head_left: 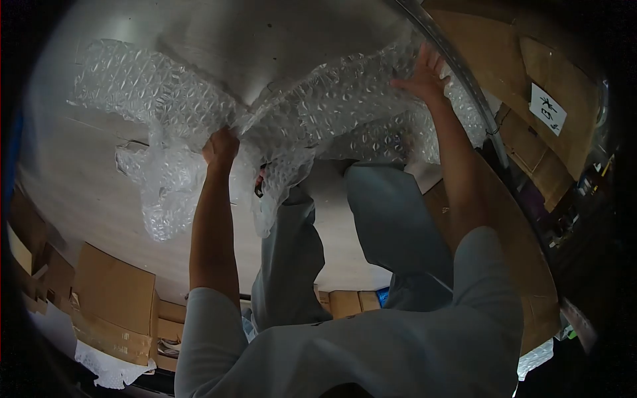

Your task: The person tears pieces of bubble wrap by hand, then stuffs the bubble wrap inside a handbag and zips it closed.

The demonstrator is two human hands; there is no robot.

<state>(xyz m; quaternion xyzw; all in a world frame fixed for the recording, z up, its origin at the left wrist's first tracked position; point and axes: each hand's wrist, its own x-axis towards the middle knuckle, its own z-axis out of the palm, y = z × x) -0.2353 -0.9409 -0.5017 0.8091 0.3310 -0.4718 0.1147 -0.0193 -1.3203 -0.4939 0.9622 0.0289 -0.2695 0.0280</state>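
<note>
**Clear bubble wrap (352, 99), creased, spread wide**

Wrap: lies between the two sets of fingers, with a flap running out beyond the left fingers to the far left and a rumpled tail hanging on their near side. Single sheet or several, cannot be told.

Left hand (221, 147): fingers curled tight into a fist, gripping the gathered wrap at its middle.

Right hand (424, 78): fingers splayed, thumb held out toward the left hand, laid on the wrap's right end.

Pale surface (219, 26): beneath the wrap, reaching past both sets of fingers.

Metal edging (458, 60): curved in view, just right of the right fingers.

Cardboard box (554, 66): farther right of the right fingers, bearing a white label (548, 109) with black handwriting.

Second carton (113, 292): well apart from the left fingers, to their near left, flap raised.

Grey trousers (391, 212): on the near side, between the forearms.
</note>
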